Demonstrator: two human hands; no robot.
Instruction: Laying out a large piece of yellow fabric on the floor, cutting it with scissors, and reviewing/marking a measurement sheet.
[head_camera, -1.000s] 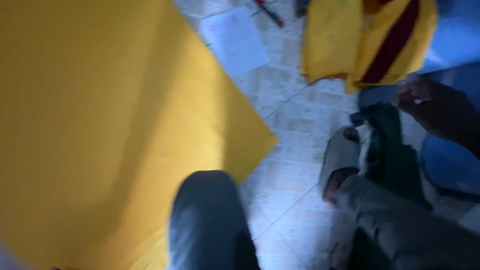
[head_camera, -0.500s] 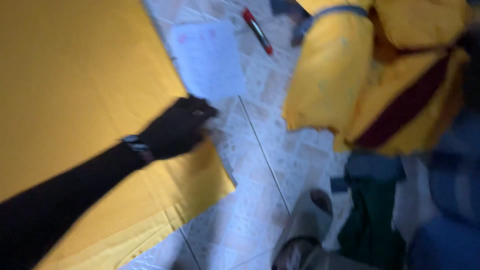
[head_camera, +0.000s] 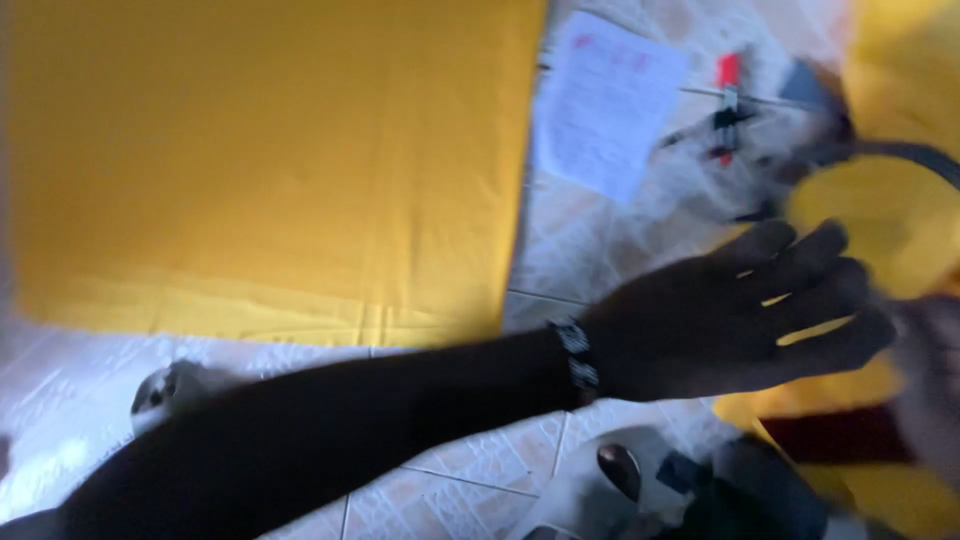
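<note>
My left hand (head_camera: 740, 315) stretches from the lower left across to the right, fingers spread and holding nothing. A dark band sits on its wrist (head_camera: 577, 357). The fingertips hover at the edge of a heap of yellow cloth (head_camera: 880, 215) with a dark red stripe (head_camera: 830, 435); whether they touch it is lost in blur. A large yellow cloth sheet (head_camera: 270, 160) lies flat on the tiled floor (head_camera: 480, 460), behind my forearm. My right hand is not visible.
A white paper sheet (head_camera: 605, 105) lies on the tiles beside the big sheet, with a red pen (head_camera: 727, 72) and a dark tool beyond it. A grey sandal (head_camera: 610, 480) and dark green fabric (head_camera: 750, 500) are at the bottom. A blurred shape (head_camera: 930, 380) sits at the right edge.
My left hand left the corner of the flat yellow sheet and swung right toward the yellow heap, fingers now spread. The view shifted, so the sheet lies at upper left.
</note>
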